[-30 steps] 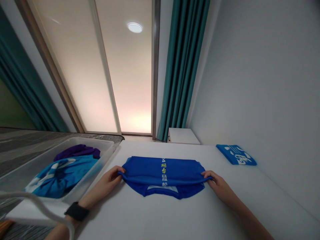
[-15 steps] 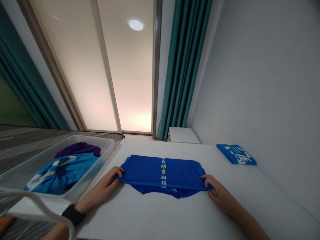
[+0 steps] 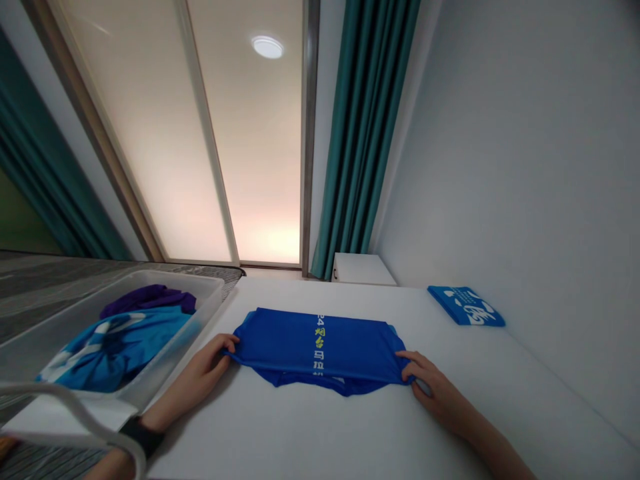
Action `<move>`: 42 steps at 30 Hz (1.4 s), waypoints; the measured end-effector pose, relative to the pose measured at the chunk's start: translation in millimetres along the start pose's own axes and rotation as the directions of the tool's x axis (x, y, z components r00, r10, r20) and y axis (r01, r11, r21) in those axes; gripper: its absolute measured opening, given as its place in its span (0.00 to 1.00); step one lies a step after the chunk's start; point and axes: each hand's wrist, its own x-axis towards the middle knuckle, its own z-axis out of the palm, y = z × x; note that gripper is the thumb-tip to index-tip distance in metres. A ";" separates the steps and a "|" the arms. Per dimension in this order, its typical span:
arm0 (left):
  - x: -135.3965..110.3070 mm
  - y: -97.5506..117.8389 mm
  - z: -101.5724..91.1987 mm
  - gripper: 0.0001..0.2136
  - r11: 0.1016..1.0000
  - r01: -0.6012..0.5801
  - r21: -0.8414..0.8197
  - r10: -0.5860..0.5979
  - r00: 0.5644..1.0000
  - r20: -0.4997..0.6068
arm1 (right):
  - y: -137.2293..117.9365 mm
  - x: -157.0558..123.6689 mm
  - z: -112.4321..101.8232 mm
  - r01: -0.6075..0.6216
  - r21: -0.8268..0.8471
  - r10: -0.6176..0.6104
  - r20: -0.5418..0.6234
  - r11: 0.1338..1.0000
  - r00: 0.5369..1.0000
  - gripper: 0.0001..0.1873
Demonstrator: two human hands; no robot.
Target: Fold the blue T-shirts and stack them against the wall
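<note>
A blue T-shirt (image 3: 285,343) with white and yellow lettering lies folded over on the white table (image 3: 300,433). Its neckline and lower layer peek out along the near edge. My left hand (image 3: 213,360) pinches the shirt's near left corner between thumb and fingers, and a dark band circles that wrist. At the opposite near corner, my right hand (image 3: 427,379) is closed on the fabric in the same way. Between the hands the fold's edge runs fairly straight.
Left of the table stands a translucent plastic bin (image 3: 210,293) holding light blue clothing (image 3: 135,347) and purple clothing (image 3: 153,300). A folded blue garment (image 3: 465,307) lies by the wall at right. A white cabinet (image 3: 365,268) stands beyond the table. A pale curved tube (image 3: 75,403) crosses the lower left.
The whole view has shifted slightly, so things sit a little further left. Both hands keep their hold on the T-shirt, which looks nearly unchanged.
</note>
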 end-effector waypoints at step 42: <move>-7.5 7.2 5.3 0.07 0.991 -0.136 -0.011 0.136 0.986 0.094 | -69.9 99.7 53.4 0.040 -0.261 0.008 0.179 0.965 0.984 0.32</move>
